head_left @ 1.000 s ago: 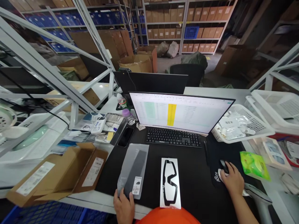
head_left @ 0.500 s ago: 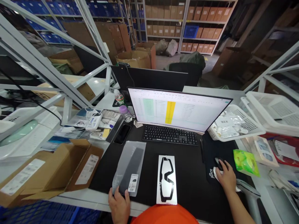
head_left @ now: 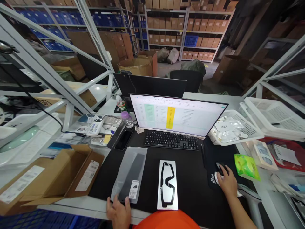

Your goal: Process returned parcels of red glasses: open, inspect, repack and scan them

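My right hand [head_left: 227,183] rests over a black computer mouse [head_left: 221,168] on the mouse pad marked "logi" [head_left: 211,179]. At the desk's front edge, my left hand [head_left: 119,212] lies with its fingers apart, the tips at the lower end of a frosted plastic bag [head_left: 133,159]. That bag has a white printed label [head_left: 133,189] and something dark inside. Right of it lies a white card or flat box [head_left: 167,186] with a black glasses outline on it. Beyond stands a monitor [head_left: 152,111] showing a spreadsheet, with a black keyboard [head_left: 171,140] below.
To the left sits an opened cardboard box [head_left: 54,171]. A phone [head_left: 124,140] and a purple-capped bottle [head_left: 127,120] are near the keyboard. On the right are a white basket [head_left: 250,128], a green packet [head_left: 247,167] and a handheld scanner [head_left: 252,200].
The head view has tilted up a little and shifted, so the whole scene sits slightly lower and left. Both hands stay at the same places on the desk.
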Tool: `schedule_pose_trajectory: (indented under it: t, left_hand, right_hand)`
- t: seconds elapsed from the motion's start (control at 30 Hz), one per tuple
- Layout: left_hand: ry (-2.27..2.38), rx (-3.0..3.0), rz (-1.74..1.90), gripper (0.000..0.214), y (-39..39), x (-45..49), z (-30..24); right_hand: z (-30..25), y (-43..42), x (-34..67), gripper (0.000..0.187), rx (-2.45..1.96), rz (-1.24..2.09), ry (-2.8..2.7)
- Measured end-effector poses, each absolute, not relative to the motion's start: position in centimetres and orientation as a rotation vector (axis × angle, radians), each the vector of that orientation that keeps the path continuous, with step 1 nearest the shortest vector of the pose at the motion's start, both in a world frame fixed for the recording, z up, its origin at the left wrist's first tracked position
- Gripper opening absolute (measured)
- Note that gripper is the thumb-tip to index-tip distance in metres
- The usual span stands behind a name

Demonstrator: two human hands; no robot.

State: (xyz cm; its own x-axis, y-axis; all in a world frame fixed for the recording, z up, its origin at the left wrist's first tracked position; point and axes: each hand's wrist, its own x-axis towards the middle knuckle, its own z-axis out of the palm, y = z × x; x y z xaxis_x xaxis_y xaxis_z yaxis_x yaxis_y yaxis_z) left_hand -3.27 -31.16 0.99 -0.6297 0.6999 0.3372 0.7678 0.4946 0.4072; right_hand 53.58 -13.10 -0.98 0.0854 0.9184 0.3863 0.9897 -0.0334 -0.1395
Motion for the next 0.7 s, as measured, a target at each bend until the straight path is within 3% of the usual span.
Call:
schedule_pose_trajectory:
  t: [0.4,0.57,0.7]
  left_hand:
    - [-2.696,-1.703,-1.366,0.044,-25.7,4.2,7.2]
    - [-2.507,-1.534,-1.271,0.051,-24.6,-0.2,9.3]
    - [-2.390,-1.447,-0.985,0.052,-23.8,-6.8,12.9]
  right_hand:
    - [-1.1,-13.1,53.5,0.045,-2.007,-0.267,-1.849]
    - [-1.4,-13.1,53.5,0.046,-2.008,-0.232,-1.830]
    - [-0.6,-13.1,53.2,0.053,-2.072,-0.214,-1.827]
